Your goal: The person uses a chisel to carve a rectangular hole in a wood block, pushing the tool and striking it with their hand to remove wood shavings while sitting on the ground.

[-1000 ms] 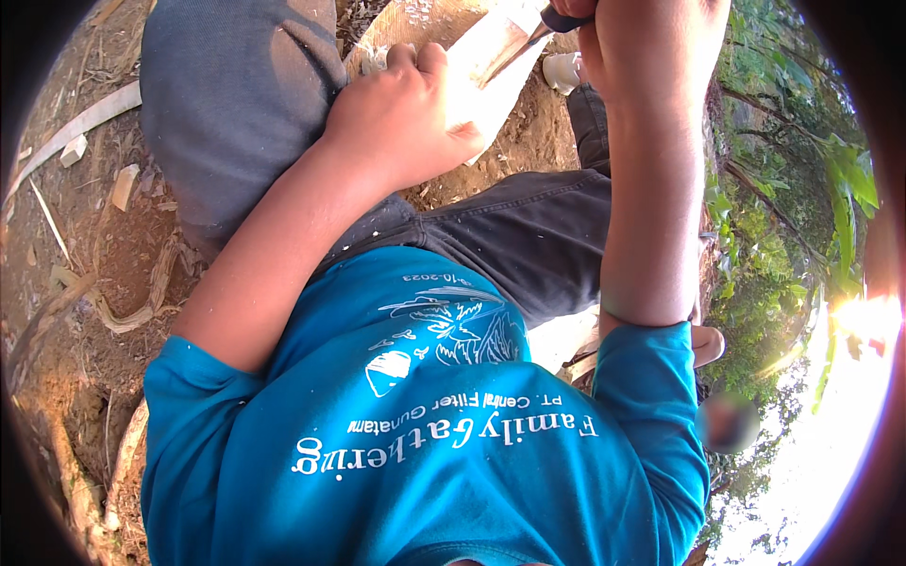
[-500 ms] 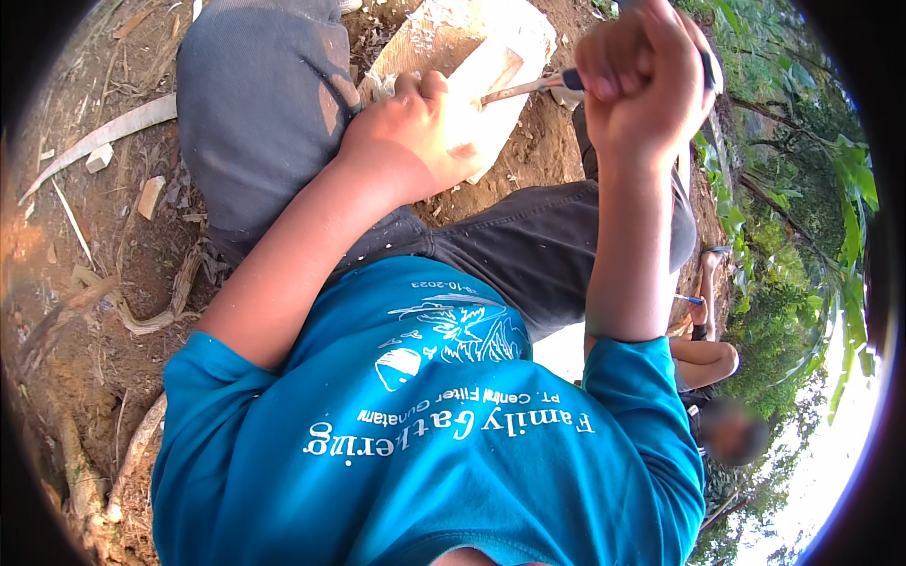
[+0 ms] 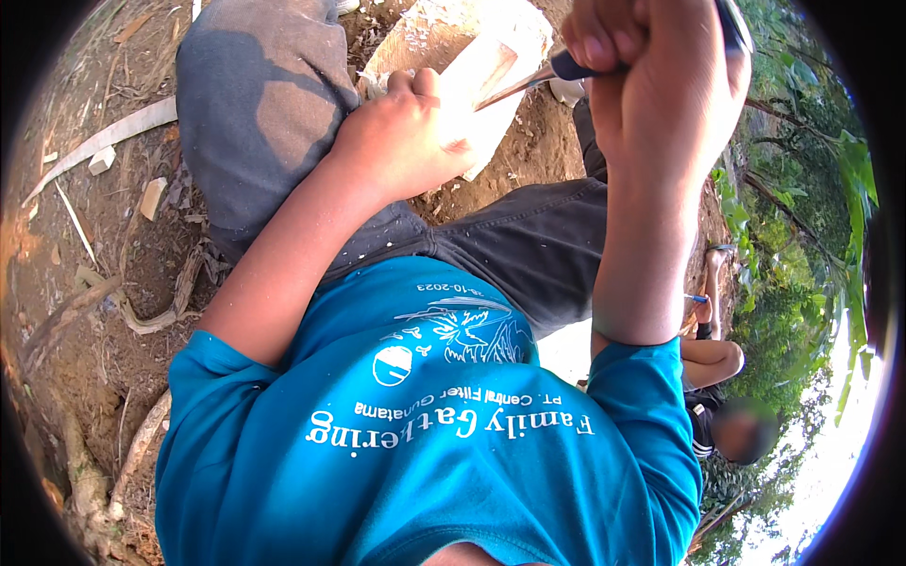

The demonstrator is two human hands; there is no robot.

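Note:
A pale, partly carved piece of wood (image 3: 491,132) lies between my legs, its sunlit surface very bright. My left hand (image 3: 406,137) rests on its near left side, with the fingers curled over it. In my right hand (image 3: 661,80), closed in a fist, is a narrow-bladed carving tool (image 3: 519,87) with a dark handle. The blade slants down to the left, and its tip meets the wood just right of my left fingers. The fist covers most of the handle; a dark, shiny part of the tool shows past its right side.
My dark trouser leg (image 3: 260,104) stands left of the wood. Wood chips (image 3: 153,198), a long pale strip (image 3: 123,129) and roots (image 3: 175,302) lie on the brown soil. Another person (image 3: 713,363) sits at the right, near green plants (image 3: 783,292).
My right fist has come nearer and slightly right, and the blade is tilted a little more steeply. The tip stays at the wood. My left hand has barely shifted.

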